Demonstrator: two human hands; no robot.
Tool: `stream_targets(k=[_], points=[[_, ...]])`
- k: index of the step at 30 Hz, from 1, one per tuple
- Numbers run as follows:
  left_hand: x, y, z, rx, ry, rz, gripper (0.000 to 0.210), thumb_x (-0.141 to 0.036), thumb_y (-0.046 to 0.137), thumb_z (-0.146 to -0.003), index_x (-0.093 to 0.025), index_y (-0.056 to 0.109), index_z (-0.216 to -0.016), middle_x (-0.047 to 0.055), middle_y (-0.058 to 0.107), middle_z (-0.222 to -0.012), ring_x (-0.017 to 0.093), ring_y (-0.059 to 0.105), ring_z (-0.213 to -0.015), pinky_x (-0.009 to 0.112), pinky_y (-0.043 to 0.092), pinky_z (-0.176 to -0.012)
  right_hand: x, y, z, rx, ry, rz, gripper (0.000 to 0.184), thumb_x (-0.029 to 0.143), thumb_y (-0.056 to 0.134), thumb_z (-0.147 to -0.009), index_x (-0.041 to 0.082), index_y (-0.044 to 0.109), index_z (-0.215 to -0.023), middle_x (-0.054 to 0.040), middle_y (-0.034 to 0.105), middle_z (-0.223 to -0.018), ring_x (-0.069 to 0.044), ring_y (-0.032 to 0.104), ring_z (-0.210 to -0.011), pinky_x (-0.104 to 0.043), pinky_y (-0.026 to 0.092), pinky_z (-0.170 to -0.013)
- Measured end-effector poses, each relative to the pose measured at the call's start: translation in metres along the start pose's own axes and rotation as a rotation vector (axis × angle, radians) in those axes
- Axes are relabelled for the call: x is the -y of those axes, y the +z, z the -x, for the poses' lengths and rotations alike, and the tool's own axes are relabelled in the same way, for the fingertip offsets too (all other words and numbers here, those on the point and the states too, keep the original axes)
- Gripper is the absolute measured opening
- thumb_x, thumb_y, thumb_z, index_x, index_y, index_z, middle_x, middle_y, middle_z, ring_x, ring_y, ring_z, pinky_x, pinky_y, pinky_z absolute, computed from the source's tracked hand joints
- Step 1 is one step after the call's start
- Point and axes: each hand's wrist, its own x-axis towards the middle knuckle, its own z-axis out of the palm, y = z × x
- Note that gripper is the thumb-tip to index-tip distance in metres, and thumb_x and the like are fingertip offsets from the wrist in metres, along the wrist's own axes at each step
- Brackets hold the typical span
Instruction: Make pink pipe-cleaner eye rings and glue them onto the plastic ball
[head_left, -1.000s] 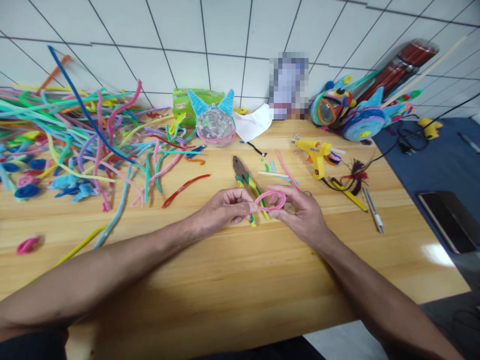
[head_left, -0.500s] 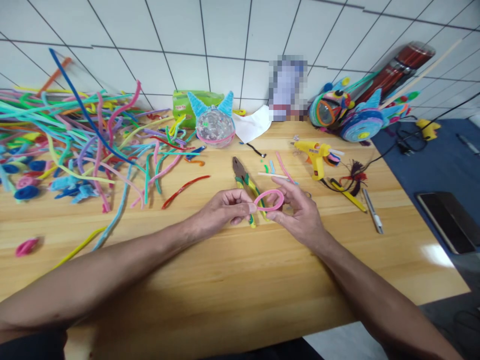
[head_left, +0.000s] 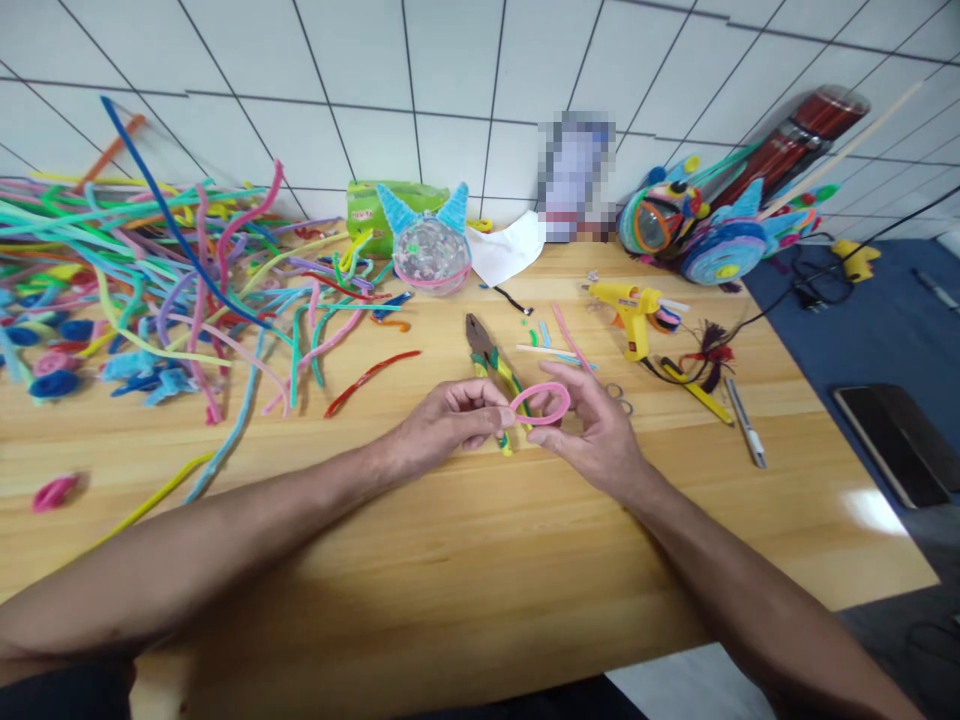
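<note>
A pink pipe cleaner (head_left: 541, 403), bent into a closed flat loop, sits between the two hands just above the wooden table (head_left: 465, 560). The left hand (head_left: 442, 425) pinches the loop's left end — thumb and forefinger closed tight on the spot where the ends meet, the other fingers curled under. The right hand (head_left: 596, 425) holds the loop's right side, its thumb below and forefinger reaching over the far edge, so the loop lies across the fingertips rather than deep in the palm. Both forearms stretch in from the near edge of the table.

Directly behind the loop and partly under the left hand's fingers lie pliers (head_left: 491, 368) with green and yellow handles, jaws pointing away from the person. Just beyond them rest a few short cut pieces (head_left: 551, 340) in pink, blue and green. To the right, a yellow glue gun (head_left: 630, 305) stands near a yellow-handled tool (head_left: 701, 392) and a pen-like knife (head_left: 746, 420).

Farther back, a clear ball with blue ears (head_left: 429, 250) sits before a green box (head_left: 369, 205), and a white cloth (head_left: 506, 250) lies beside it. A great tangle of coloured pipe cleaners (head_left: 150, 280) covers the table's left — well apart from the hands. Finished colourful figures (head_left: 705, 235) lean at the far right by the tiled wall (head_left: 450, 90).
</note>
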Motion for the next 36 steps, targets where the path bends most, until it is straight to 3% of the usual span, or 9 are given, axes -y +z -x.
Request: stream_targets(k=[9, 14, 19, 28, 36], points=[[-0.005, 0.002, 0.003, 0.026, 0.011, -0.081, 0.042, -0.053, 0.089, -0.086, -0.016, 0.071, -0.085, -0.005, 0.061, -0.067, 0.006, 0.041, -0.054, 0.023, 0.031, -0.054, 0.004, 0.002, 0.001, 0.008, 0.006, -0.036, 0.084, 0.059, 0.092, -0.088, 0.029, 0.058, -0.159, -0.011, 0.079, -0.127, -0.026, 0.078, -0.104, -0.045, 0.068, -0.095], [-0.006, 0.004, 0.003, -0.028, 0.096, -0.197, 0.049, -0.063, 0.087, -0.087, -0.017, 0.071, -0.083, -0.006, 0.057, -0.064, 0.009, 0.047, -0.061, 0.024, 0.038, -0.061, 0.008, -0.002, 0.001, 0.015, 0.048, -0.043, 0.065, 0.067, 0.077, -0.099, 0.029, 0.065, -0.15, -0.0059, 0.08, -0.109, -0.022, 0.074, -0.087, -0.038, 0.064, -0.079], [-0.008, 0.004, 0.003, -0.013, 0.101, -0.217, 0.049, -0.063, 0.085, -0.09, -0.017, 0.072, -0.082, -0.005, 0.059, -0.064, 0.01, 0.052, -0.064, 0.025, 0.043, -0.066, 0.013, -0.002, -0.001, -0.004, 0.054, -0.024, 0.05, 0.065, 0.071, -0.104, 0.029, 0.074, -0.137, 0.0, 0.073, -0.086, -0.019, 0.067, -0.073, -0.033, 0.057, -0.066], [0.001, 0.003, 0.002, 0.009, 0.094, -0.169, 0.036, -0.048, 0.09, -0.087, -0.015, 0.077, -0.092, 0.0, 0.074, -0.08, 0.01, 0.06, -0.07, 0.024, 0.046, -0.069, 0.012, 0.002, 0.001, -0.033, 0.091, -0.058, 0.043, 0.048, 0.078, -0.1, 0.027, 0.074, -0.138, 0.0016, 0.073, -0.084, -0.016, 0.062, -0.067, -0.03, 0.05, -0.06], [0.005, 0.005, 0.003, 0.026, 0.071, -0.164, 0.035, -0.044, 0.09, -0.086, -0.014, 0.075, -0.097, -0.001, 0.07, -0.081, 0.009, 0.056, -0.069, 0.022, 0.045, -0.065, 0.015, 0.002, 0.0, -0.067, 0.099, -0.071, 0.039, 0.044, 0.078, -0.098, 0.027, 0.074, -0.133, 0.0016, 0.075, -0.084, -0.016, 0.064, -0.067, -0.029, 0.05, -0.06]])
